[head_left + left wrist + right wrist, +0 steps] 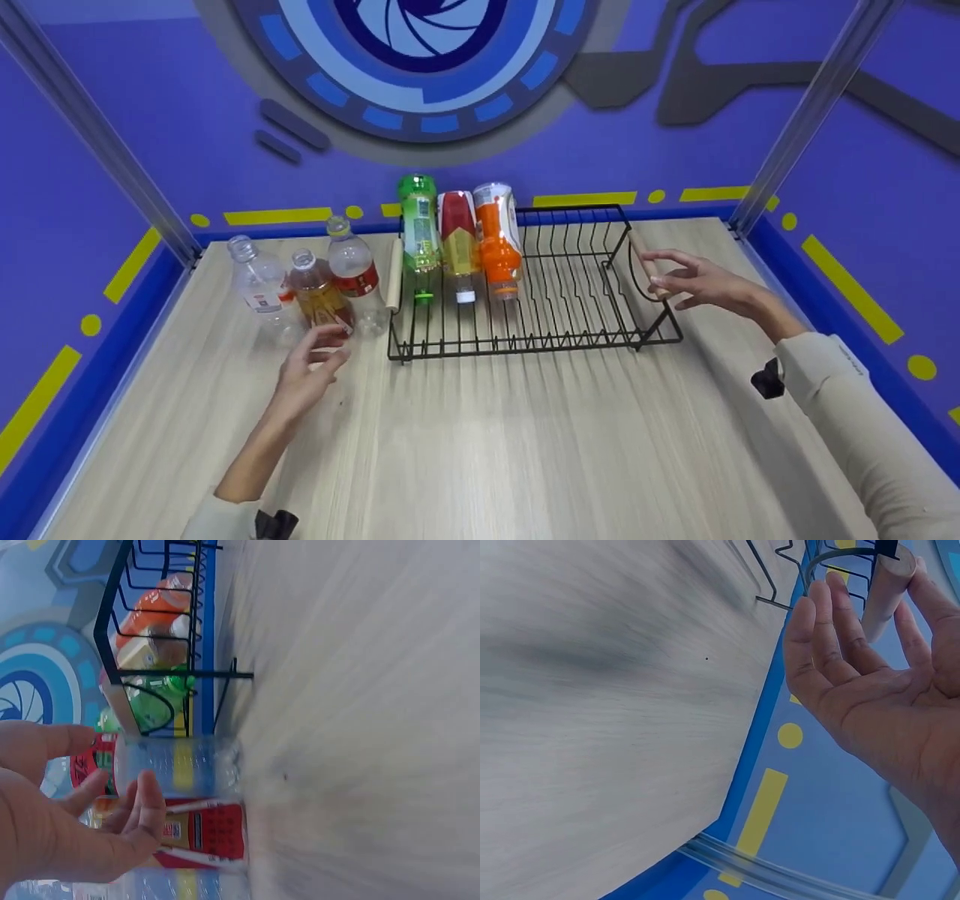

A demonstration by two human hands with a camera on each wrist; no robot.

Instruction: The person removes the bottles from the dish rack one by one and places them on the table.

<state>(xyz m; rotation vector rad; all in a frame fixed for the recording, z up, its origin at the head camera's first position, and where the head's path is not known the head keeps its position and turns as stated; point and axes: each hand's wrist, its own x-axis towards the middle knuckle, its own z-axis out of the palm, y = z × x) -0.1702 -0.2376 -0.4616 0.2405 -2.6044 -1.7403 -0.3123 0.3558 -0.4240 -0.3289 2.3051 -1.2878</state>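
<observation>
My left hand point(311, 367) has loosely bent fingers and holds nothing, just in front of three standing bottles. They are a clear bottle with a whitish label point(264, 296), a bottle with a brown-gold lower part point(322, 294) and a clear bottle with a red label point(356, 279). My right hand point(701, 283) is at the wooden handle point(646, 262) on the right of the black wire rack point(525, 346); its fingers are loosely bent beside the handle point(886, 592), not closed round it. A green bottle point(418, 225), a red-and-gold bottle point(460, 244) and an orange-and-white bottle point(498, 240) lie in the rack.
A second wooden handle point(394, 274) is on the rack's left end, close to the red-labelled bottle. Blue walls point(862, 202) with yellow marks enclose the wood-grain table point(525, 450) at the back and sides. Metal posts point(814, 112) stand in the corners.
</observation>
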